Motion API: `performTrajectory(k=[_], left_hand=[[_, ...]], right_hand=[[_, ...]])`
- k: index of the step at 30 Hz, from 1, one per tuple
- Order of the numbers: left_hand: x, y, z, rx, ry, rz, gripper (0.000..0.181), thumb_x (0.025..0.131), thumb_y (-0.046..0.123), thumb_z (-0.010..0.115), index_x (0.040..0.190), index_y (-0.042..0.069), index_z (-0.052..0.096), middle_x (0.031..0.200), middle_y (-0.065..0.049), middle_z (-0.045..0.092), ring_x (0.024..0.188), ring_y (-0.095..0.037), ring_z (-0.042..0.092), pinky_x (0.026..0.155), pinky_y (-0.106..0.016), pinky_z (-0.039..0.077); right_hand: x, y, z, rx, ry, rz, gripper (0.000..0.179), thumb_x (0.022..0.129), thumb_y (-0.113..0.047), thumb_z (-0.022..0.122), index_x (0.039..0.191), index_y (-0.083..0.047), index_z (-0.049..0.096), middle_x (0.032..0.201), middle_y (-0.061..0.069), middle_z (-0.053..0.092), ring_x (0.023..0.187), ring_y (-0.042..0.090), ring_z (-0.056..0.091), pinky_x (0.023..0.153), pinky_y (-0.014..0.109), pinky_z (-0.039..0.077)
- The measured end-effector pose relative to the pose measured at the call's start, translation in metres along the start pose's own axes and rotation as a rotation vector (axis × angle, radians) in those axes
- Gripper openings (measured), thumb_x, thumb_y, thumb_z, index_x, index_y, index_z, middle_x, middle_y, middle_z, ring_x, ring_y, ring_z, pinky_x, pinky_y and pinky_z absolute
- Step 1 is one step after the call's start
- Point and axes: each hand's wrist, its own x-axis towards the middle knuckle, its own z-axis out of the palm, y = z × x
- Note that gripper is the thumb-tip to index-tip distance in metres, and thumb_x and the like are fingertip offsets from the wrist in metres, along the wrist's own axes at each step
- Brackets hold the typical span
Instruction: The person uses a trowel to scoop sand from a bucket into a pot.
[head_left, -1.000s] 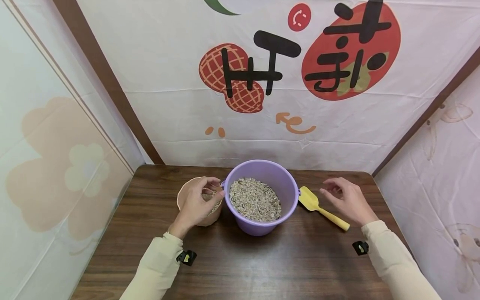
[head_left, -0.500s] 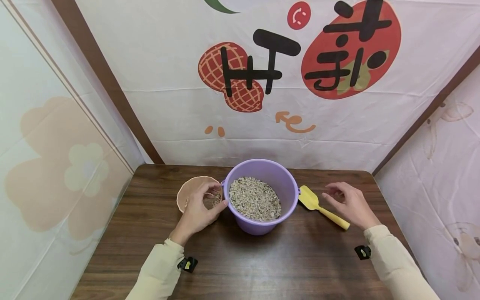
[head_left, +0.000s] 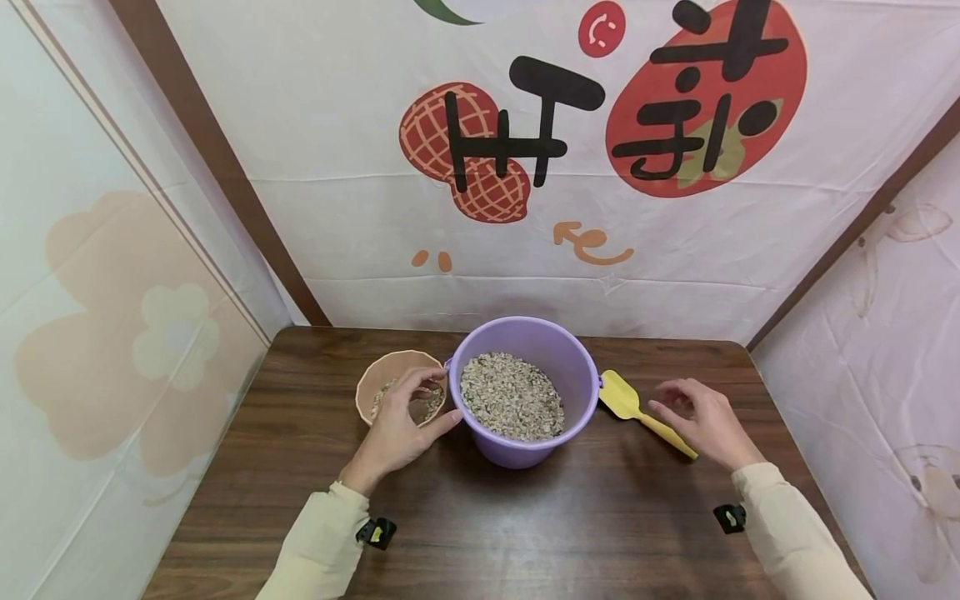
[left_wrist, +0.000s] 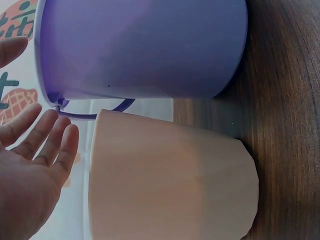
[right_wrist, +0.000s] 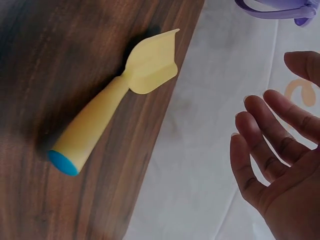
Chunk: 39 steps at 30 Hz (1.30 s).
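A purple bucket stands upright in the middle of the table, partly filled with pale, gravel-like grains. Left of it is a peach pot with a scalloped rim; some grains show inside. My left hand hovers at the pot's near side, its thumb beside the bucket's wall. In the left wrist view its fingers are loosely bent and hold nothing. On the right a yellow scoop lies on the table. My right hand is held above and to the right of it, fingers relaxed, gripping nothing.
The dark wooden table ends at a white printed cloth behind. Cloth walls also stand at the left and right. The bucket's handle hangs down at the back. A blue end caps the scoop's handle.
My left hand has shifted slightly toward me and the bucket, and more of the pot's inside shows. My right hand has moved a little to the right and nearer to me.
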Motion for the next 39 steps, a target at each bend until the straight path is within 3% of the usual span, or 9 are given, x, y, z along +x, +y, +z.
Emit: performTrajectory(k=[6,11,17,21,28,39], left_hand=[[-0.001,-0.001,0.000,0.010,-0.002,-0.010,0.060,0.078,0.019,0.089,0.129,0.001,0.062,0.122,-0.008,0.064,0.109,-0.038,0.061,0.092,-0.056,0.052],[-0.001,-0.002,0.001,0.038,0.003,-0.016,0.062,0.078,0.023,0.089,0.131,0.004,0.062,0.124,-0.011,0.063,0.110,-0.033,0.060,0.093,-0.053,0.052],[-0.002,-0.001,0.001,0.086,0.013,-0.019,0.072,0.075,0.032,0.091,0.135,0.009,0.060,0.134,-0.007,0.058,0.124,-0.027,0.053,0.102,-0.050,0.045],[-0.003,-0.001,0.002,0.115,-0.004,-0.020,0.086,0.071,0.038,0.092,0.142,0.009,0.055,0.144,-0.007,0.050,0.134,-0.025,0.045,0.110,-0.053,0.037],[-0.004,0.000,0.007,0.166,-0.070,-0.082,0.104,0.068,0.047,0.092,0.153,0.014,0.042,0.158,-0.012,0.035,0.145,-0.034,0.032,0.113,-0.064,0.028],[-0.002,-0.001,0.008,0.171,-0.116,-0.088,0.115,0.066,0.053,0.092,0.159,0.020,0.032,0.163,-0.011,0.027,0.149,-0.034,0.026,0.115,-0.065,0.026]], right_hand=[[-0.005,0.009,0.006,0.011,-0.010,0.026,0.036,0.094,-0.028,0.075,0.120,-0.004,0.069,0.105,0.009,0.069,0.094,0.028,0.065,0.080,0.050,0.057],[-0.009,0.013,0.008,-0.004,0.009,0.006,0.032,0.094,-0.027,0.076,0.116,-0.005,0.070,0.101,0.006,0.069,0.090,0.024,0.065,0.077,0.047,0.057],[-0.012,0.016,0.009,0.002,0.022,-0.003,0.027,0.093,-0.022,0.077,0.114,-0.007,0.071,0.098,0.004,0.069,0.089,0.023,0.065,0.077,0.047,0.056],[-0.014,0.020,0.012,0.004,0.027,-0.010,0.026,0.094,-0.024,0.076,0.113,-0.007,0.071,0.098,0.004,0.069,0.089,0.021,0.065,0.078,0.045,0.056],[-0.016,0.023,0.014,0.006,0.014,0.005,0.029,0.095,-0.025,0.075,0.115,-0.005,0.071,0.099,0.004,0.069,0.089,0.021,0.065,0.077,0.043,0.056],[-0.018,0.026,0.015,0.006,0.012,0.027,0.030,0.095,-0.027,0.074,0.116,-0.005,0.070,0.100,0.006,0.069,0.092,0.026,0.066,0.078,0.048,0.056]])
